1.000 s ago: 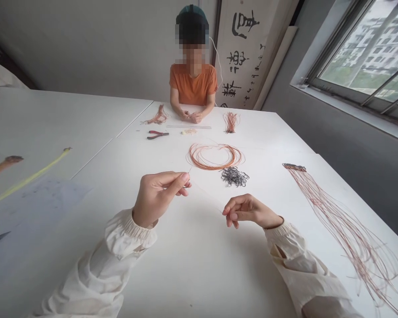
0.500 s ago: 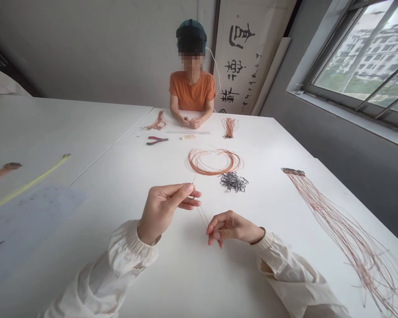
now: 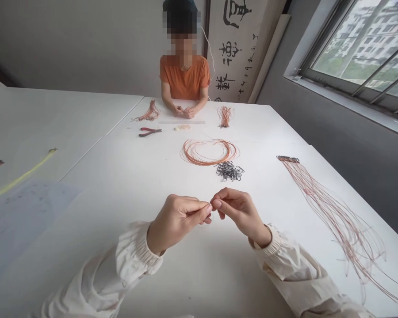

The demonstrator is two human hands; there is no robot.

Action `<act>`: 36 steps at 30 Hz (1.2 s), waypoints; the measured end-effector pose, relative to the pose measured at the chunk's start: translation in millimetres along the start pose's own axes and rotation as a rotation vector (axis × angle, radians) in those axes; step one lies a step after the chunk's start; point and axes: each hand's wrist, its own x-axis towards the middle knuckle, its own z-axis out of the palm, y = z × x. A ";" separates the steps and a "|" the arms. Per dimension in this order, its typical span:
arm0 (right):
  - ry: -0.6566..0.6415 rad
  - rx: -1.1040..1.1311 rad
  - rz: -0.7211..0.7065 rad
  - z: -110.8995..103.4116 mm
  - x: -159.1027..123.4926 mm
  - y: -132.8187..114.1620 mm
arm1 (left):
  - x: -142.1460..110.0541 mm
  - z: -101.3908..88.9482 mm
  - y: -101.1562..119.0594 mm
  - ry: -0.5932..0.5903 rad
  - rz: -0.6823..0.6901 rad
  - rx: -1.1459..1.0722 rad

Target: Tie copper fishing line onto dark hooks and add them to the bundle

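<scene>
Fingertips (image 3: 207, 208) of the left hand (image 3: 175, 226) and the right hand (image 3: 239, 211) are pressed together in a pinch, the two hands meeting at the fingertips above the white table (image 3: 135, 176). A thin wire (image 3: 205, 224) is seen at the pinch, with a short curved length showing just below it. The grip on it is largely hidden by the fingers, so the exact hold on each side cannot be confirmed. Both wrists emerge from gathered white sleeves (image 3: 134, 240).

Directly ahead of the hands lie a loose ring of copper wire (image 3: 199, 160) and, touching its lower edge, a pile of small black rings (image 3: 229, 171). To the right, long reddish wires (image 3: 331, 207) fan out across the table from a dark strip (image 3: 288, 159). Farther off are red-handled pliers (image 3: 149, 131), a ruler (image 3: 182, 122), and two wire bundles (image 3: 149, 114) (image 3: 224, 117). A seated person (image 3: 185, 79) in an orange T-shirt, across the table, has both hands (image 3: 182, 111) together at the table edge.
</scene>
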 end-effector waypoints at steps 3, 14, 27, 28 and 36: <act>0.059 -0.028 -0.017 8.3 -6.2 -1.6 | -0.1 1.1 2.3 -0.017 0.016 0.043; 0.472 0.033 -0.161 -9.3 1.1 -16.7 | -3.5 3.1 6.3 0.101 -0.032 -0.088; 0.637 -0.025 -0.454 -73.8 8.2 -43.9 | -2.4 -0.9 10.9 0.159 -0.168 -0.229; 0.608 -0.032 -0.447 -74.6 7.5 -44.8 | -1.5 -2.0 11.7 0.172 -0.186 -0.261; -0.141 -0.078 0.052 4.4 -3.6 -11.7 | 4.1 -4.0 20.9 0.265 -0.163 -0.325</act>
